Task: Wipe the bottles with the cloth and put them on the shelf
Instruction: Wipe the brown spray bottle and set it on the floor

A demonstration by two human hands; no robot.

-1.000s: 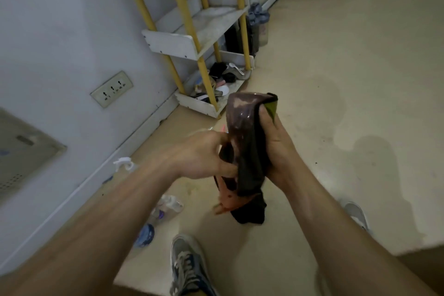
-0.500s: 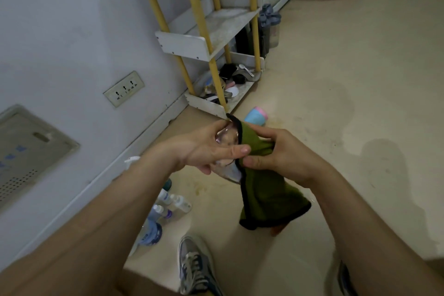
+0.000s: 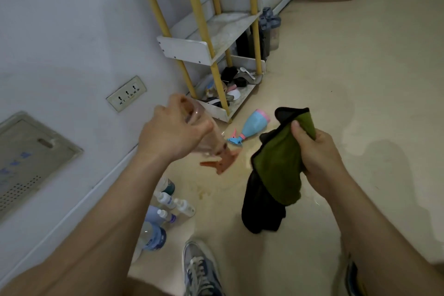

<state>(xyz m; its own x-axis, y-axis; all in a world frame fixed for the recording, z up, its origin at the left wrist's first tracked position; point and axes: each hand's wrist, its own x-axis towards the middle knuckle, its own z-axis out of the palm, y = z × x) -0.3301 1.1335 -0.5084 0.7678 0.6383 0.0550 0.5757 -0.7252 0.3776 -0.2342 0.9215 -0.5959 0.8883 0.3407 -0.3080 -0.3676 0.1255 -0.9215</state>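
The left hand [image 3: 173, 132] is wrapped round a clear spray bottle [image 3: 216, 151]. Its fingers curl over the body, and the orange trigger head hangs below them, tipped down toward the cloth. The right hand [image 3: 314, 151] is bunched tight on the green-and-black cloth [image 3: 276, 166], thumb pressed on top, with most of the fabric dangling under the fist. Bottle and cloth are apart, with a plain gap between the two sets of fingers.

To my eye this bottle is wiped, or nearly so, and the job now is to get it onto the shelf [image 3: 223, 29], which stands beyond the left fingertips against the wall. I'd turn the bottle upright first, trigger on top. Then I'd set it flat on the bare middle tier between the yellow posts and loosen the fingers only once it stands steady. A blue bottle [image 3: 254, 125] lies on the floor beyond the gap between the hands. A cluster of small bottles [image 3: 168, 202] sits beneath the left forearm, and I'd take those next.
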